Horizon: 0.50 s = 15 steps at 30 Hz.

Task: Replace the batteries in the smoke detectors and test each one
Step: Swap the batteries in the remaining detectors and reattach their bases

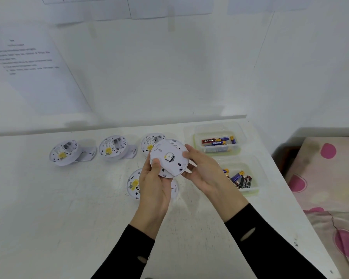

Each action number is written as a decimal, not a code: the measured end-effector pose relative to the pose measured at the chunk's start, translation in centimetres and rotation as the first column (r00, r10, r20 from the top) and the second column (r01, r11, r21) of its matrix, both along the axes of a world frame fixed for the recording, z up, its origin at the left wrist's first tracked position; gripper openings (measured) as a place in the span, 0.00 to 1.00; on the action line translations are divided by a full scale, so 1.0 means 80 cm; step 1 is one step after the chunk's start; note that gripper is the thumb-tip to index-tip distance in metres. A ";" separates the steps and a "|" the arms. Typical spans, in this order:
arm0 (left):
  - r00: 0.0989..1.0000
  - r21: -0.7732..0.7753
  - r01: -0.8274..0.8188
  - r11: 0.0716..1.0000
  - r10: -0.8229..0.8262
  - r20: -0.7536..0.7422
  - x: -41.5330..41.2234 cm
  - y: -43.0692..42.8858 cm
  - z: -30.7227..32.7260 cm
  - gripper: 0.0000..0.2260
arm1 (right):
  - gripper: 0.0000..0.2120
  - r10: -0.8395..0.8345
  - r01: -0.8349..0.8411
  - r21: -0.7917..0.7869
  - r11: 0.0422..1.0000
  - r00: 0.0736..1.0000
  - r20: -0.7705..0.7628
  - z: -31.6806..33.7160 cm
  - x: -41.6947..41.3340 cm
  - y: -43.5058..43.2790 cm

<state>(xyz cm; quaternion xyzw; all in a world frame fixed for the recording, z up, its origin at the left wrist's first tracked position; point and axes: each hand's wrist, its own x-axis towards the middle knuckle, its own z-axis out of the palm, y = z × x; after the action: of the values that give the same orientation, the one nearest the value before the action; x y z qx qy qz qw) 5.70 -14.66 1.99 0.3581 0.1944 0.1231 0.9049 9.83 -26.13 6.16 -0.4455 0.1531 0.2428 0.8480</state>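
Holding one smoke detector (pixel 169 158) up off the counter (pixel 69 218), white disc tilted toward the camera, roughly over the middle near the back. Clamped from both sides: left grip (pixel 153 184) wrapped round the lower-left rim with the thumb flat on the face, right grip (pixel 201 170) curled round the right edge.

Straight underneath, flat on the counter and half hidden by the left wrist, a second detector (pixel 133 183) with a yellow label. Further back along the wall, a row of three more: left detector (pixel 64 153) and middle detector (pixel 113 148), both back side up with yellow labels and each next to a flat white plate, plus a third detector (pixel 149 141) mostly tucked behind the held one.

Off to the right, two clear tubs: far tub (pixel 218 153) with red and blue batteries, near tub (pixel 254 190) with a jumble of dark and blue ones. Also a printed sheet (pixel 28 67) on the wall at left, too blurry to read, and a pink-dotted bed cover (pixel 330 178) past the counter's right edge.
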 end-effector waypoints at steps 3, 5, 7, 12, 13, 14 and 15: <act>0.999 0.044 0.037 0.998 -0.037 -0.004 -0.003 0.006 0.000 0.19 | 0.16 0.014 -0.014 0.000 1.000 0.999 0.043 -0.001 -0.001 -0.004; 0.993 0.100 0.116 0.988 -0.113 -0.043 -0.009 0.016 0.010 0.18 | 0.18 0.021 -0.019 -0.017 1.000 0.991 0.135 -0.001 -0.004 -0.005; 0.972 0.130 0.215 0.968 -0.199 -0.123 -0.016 0.035 0.022 0.19 | 0.20 0.066 -0.027 -0.123 0.992 0.944 0.322 -0.003 -0.011 -0.003; 0.895 0.086 0.348 0.934 -0.303 -0.328 -0.035 0.111 0.038 0.27 | 0.22 0.451 0.039 -0.528 0.848 0.468 0.760 -0.016 -0.047 0.022; 0.887 0.124 0.371 0.920 -0.311 -0.342 -0.042 0.127 0.037 0.23 | 0.22 0.532 0.046 -0.583 0.811 0.358 0.767 -0.021 -0.054 0.031; 0.885 0.162 0.378 0.911 -0.304 -0.354 -0.051 0.143 0.035 0.18 | 0.22 0.598 0.055 -0.629 0.775 0.256 0.759 -0.027 -0.060 0.041; 0.889 0.206 0.368 0.907 -0.278 -0.362 -0.059 0.161 0.028 0.15 | 0.22 0.642 0.065 -0.659 0.749 0.171 0.747 -0.034 -0.064 0.051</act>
<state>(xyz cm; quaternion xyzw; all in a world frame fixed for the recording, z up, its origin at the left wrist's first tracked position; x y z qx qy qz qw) 0.94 -1.78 4.25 0.5205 0.2592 -0.0660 0.8109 4.74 -22.03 3.45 -0.7405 -0.4301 0.0282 0.5157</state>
